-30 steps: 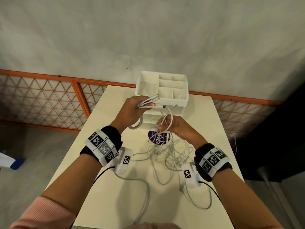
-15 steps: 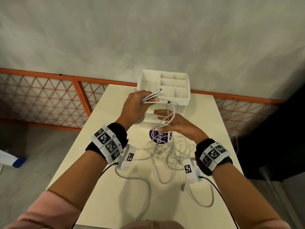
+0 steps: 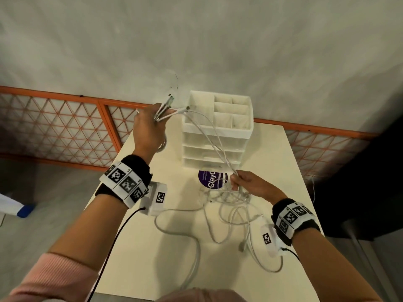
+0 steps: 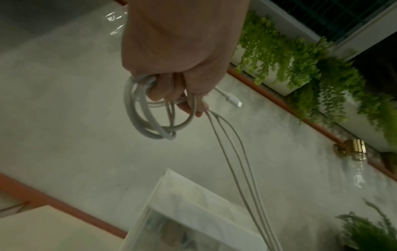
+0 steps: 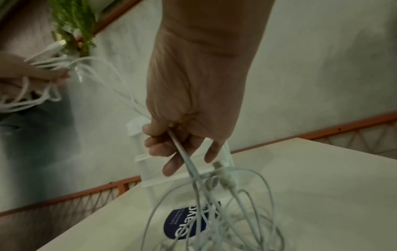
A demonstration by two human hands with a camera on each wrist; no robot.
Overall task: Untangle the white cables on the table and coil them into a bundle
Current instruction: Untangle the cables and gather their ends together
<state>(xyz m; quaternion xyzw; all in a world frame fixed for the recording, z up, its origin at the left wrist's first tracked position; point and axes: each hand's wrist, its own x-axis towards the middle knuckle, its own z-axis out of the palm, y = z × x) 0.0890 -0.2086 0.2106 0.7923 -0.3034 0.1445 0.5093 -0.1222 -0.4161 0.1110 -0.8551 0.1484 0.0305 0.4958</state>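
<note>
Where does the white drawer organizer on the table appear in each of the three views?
Head: the white drawer organizer stands upper centre, at the far end of the table, between the two hands.
Left wrist: bottom centre, blurred, under the hanging cables.
Right wrist: centre, partly behind the right hand.
Shared landmark: the orange railing behind the table.

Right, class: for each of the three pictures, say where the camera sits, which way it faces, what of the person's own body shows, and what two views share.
Head: worn on the head, facing forward and down at the table; both forearms, left hand and right hand show.
Left wrist: looks along the left hand gripping coiled cables; floor and plants beyond.
Right wrist: looks along the right hand pinching cables above the tangle.
Shared: the right wrist and head views both show the purple sticker and white drawer box.
</note>
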